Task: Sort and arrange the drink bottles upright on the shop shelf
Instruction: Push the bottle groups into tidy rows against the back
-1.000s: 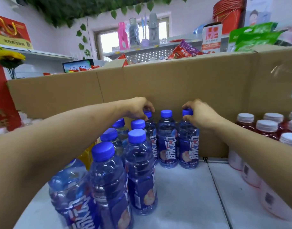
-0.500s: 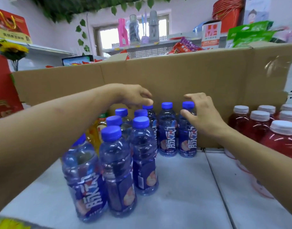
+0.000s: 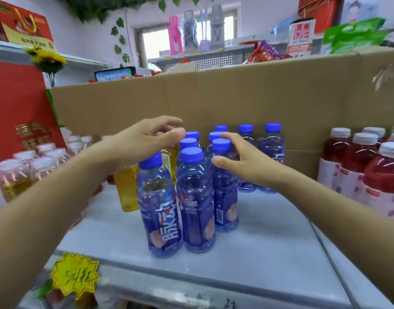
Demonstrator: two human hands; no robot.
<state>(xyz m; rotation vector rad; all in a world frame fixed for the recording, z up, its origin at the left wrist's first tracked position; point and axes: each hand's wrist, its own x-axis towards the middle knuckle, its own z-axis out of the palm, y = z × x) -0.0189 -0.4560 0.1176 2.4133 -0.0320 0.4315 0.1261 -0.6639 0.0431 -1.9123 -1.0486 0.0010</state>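
Left grip (image 3: pixel 147 139) loose, fingers half-curled, empty, hovering over the rear-left caps of the blue bottles (image 3: pixel 195 197). Right grip (image 3: pixel 247 162) spread wide, empty; thumb beside the neck of the front-right bottle (image 3: pixel 224 192), forefinger by a cap behind it, contact unclear. Blue bottles upright, clustered on the shelf (image 3: pixel 269 241); red bottles (image 3: pixel 381 175) off right.

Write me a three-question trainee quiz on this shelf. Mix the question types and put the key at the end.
1. True or false: every visible blue-capped bottle stands upright.
2. What runs behind the bottles? A) cardboard panel B) glass door C) wire basket
3. Fill in: the red drinks on the right have ___ caps.
Key: 1 true; 2 A; 3 white.
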